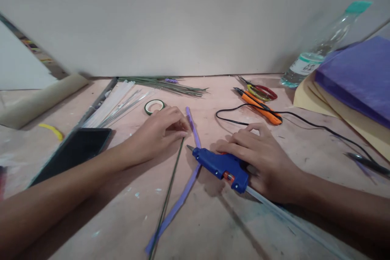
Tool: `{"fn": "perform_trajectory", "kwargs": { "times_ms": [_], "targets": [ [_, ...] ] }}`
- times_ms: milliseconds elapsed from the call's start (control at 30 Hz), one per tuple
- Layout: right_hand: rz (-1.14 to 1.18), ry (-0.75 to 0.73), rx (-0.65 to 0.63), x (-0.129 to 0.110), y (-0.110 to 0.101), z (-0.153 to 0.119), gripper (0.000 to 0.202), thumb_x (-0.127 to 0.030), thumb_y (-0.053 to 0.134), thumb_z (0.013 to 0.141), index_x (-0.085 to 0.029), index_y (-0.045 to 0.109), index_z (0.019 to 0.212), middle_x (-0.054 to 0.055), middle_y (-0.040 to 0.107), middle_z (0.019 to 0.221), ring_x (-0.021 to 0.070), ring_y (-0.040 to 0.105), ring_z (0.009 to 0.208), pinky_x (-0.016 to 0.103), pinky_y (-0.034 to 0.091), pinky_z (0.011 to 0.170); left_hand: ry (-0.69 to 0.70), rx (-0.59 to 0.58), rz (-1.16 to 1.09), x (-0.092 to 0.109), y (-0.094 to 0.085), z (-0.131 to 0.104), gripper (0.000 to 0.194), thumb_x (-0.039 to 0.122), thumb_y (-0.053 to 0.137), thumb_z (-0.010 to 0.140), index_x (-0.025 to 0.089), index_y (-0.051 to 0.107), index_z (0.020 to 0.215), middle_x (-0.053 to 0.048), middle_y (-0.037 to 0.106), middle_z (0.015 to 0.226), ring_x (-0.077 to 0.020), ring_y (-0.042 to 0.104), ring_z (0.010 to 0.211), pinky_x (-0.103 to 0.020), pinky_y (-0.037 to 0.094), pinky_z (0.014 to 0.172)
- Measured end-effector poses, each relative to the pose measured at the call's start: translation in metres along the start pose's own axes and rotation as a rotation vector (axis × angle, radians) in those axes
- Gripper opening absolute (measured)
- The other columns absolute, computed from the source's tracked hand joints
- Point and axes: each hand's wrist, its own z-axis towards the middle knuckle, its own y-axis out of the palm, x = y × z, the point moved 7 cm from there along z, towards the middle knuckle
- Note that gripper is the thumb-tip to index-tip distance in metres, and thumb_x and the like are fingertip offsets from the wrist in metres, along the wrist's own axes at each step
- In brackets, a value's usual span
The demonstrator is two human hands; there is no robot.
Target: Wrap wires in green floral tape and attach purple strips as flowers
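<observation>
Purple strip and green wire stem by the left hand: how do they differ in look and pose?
The purple strip is flat, wide and bends near the glue gun; the green wire stem is thin, dark and straight. The purple strip runs beyond the left hand toward the wall, while the green wire stem ends at that hand's fingertips. The gun's nozzle lies over the strip, not the stem. Both lie lengthwise on the table, meeting at their near ends.

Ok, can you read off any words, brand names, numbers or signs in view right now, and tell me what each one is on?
No text can be read.
Label on the plastic bottle: green print, too blurred to read.
Blue glue gun under the right hand: no legible marking.
Black phone beside the left hand: screen dark, nothing showing.
Roll of green tape, orange cutter, purple sheets: no print visible.
</observation>
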Motion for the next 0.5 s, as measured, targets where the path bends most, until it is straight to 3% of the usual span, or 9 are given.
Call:
{"fn": "perform_trajectory", "kwargs": {
  "times_ms": [300,500],
  "targets": [
    [-0.009,-0.005,-0.023,0.0015,0.0018,0.0009,0.032,-0.020,0.064,0.095,-0.022,0.067,0.127,0.005,0.076,0.106,0.0233,0.071,0.094,0.044,0.031,0.092,-0.024,-0.013,-0.031,-0.0003,0.0055,0.0024,0.013,0.024,0.062,0.100,0.020,0.068,0.089,-0.006,0.065,0.098,-0.0239,0.058,0.099,-0.038,0.045,0.088],
    [-0.033,-0.005,-0.031,0.0024,0.0019,-0.0004,0.034,-0.019,0.064,0.092,-0.022,0.067,0.126,0.005,0.076,0.108,0.0243,0.071,0.097,0.045,0.031,0.095,-0.132,0.097,-0.050,-0.0006,-0.0037,0.0008,0.013,0.024,0.051,0.099,0.021,0.055,0.087,-0.007,0.063,0.102,-0.0229,0.057,0.092,-0.038,0.046,0.081]
  ]
}}
